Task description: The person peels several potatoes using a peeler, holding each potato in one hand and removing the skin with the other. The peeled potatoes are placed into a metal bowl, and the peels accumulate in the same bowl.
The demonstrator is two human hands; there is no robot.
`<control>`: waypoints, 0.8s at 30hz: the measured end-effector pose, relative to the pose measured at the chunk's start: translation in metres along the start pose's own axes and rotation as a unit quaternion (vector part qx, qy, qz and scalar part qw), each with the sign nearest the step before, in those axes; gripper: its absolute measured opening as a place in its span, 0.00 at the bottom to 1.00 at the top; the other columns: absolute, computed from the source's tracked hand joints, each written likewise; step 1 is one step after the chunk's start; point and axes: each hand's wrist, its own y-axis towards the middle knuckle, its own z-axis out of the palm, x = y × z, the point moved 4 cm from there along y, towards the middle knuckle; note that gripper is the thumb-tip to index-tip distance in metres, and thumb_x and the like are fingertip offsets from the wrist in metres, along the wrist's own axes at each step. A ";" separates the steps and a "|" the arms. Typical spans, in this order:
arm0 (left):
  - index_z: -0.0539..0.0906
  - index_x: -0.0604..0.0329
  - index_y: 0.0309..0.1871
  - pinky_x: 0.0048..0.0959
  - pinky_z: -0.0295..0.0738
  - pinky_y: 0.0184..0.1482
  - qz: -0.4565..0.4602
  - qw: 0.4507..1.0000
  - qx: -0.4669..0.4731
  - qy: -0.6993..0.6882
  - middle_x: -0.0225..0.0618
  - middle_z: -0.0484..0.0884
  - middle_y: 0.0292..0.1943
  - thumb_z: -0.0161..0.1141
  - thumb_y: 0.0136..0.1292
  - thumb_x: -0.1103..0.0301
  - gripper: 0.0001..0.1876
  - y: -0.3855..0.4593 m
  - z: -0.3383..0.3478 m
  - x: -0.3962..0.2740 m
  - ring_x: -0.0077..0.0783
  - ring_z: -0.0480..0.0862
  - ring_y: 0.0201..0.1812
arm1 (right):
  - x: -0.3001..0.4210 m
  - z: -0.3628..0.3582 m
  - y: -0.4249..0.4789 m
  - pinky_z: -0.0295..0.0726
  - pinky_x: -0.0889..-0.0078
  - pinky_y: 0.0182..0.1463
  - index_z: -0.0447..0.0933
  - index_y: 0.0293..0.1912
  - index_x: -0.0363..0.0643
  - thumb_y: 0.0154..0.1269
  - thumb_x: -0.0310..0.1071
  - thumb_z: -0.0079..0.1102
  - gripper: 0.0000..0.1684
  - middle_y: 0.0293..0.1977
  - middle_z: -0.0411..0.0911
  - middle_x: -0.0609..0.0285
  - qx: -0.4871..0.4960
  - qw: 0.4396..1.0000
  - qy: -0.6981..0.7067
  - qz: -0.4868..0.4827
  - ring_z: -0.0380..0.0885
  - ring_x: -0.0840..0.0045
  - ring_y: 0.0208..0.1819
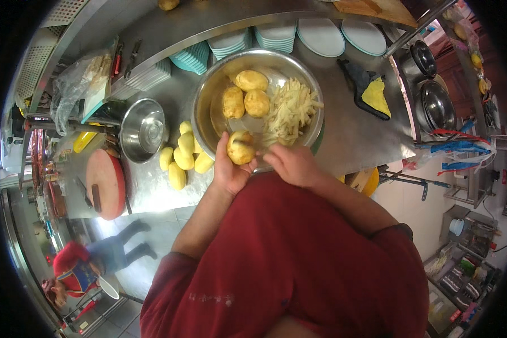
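My left hand (232,171) holds a partly peeled potato (241,148) over the near rim of a large steel bowl (203,101). Close to the potato's right side is my right hand (293,164), its fingers curled around a small tool that is blurred and mostly hidden. Inside the bowl lie several unpeeled potatoes (256,103) and, to their right, a heap of potato peelings (289,110). Several peeled yellow potatoes (183,157) rest on the steel counter just left of the bowl.
A smaller steel bowl (143,131) and a round chopping board (105,183) with a cleaver stand at the left. Stacked dishes (275,36) line the back beneath a steel shelf. A black and yellow glove or cloth (369,93) lies right. A person (84,266) holding a plate is lower left.
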 end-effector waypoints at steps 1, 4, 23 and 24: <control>0.80 0.54 0.57 0.34 0.81 0.41 0.004 1.000 -0.023 -0.011 0.34 0.86 0.46 0.50 0.75 0.38 0.28 -0.001 0.001 -0.001 0.36 0.85 0.42 | 0.000 0.002 0.001 0.78 0.51 0.33 0.75 0.38 0.42 0.74 0.43 0.60 0.14 0.28 0.81 0.47 0.014 1.000 -0.020 -0.004 0.82 0.50 0.31; 0.80 0.54 0.56 0.34 0.80 0.39 0.025 0.999 -0.024 0.010 0.35 0.86 0.45 0.51 0.75 0.40 0.26 -0.003 0.005 -0.001 0.37 0.85 0.41 | -0.006 0.013 0.003 0.80 0.51 0.34 0.75 0.38 0.43 0.74 0.43 0.60 0.14 0.27 0.81 0.48 0.038 0.996 -0.067 0.040 0.83 0.51 0.32; 0.79 0.55 0.56 0.32 0.77 0.37 0.062 0.995 0.018 0.071 0.35 0.85 0.44 0.49 0.75 0.39 0.27 -0.008 -0.004 -0.001 0.37 0.84 0.39 | -0.006 0.015 -0.003 0.79 0.47 0.37 0.75 0.36 0.44 0.75 0.48 0.56 0.17 0.29 0.82 0.47 -0.001 0.997 -0.005 0.083 0.82 0.47 0.32; 0.79 0.55 0.56 0.32 0.77 0.38 0.056 0.996 0.016 0.070 0.35 0.85 0.43 0.49 0.75 0.39 0.27 -0.014 0.000 0.002 0.37 0.84 0.39 | -0.020 0.018 -0.002 0.79 0.46 0.38 0.75 0.37 0.43 0.76 0.48 0.55 0.18 0.29 0.82 0.47 -0.002 0.990 0.000 0.139 0.82 0.46 0.34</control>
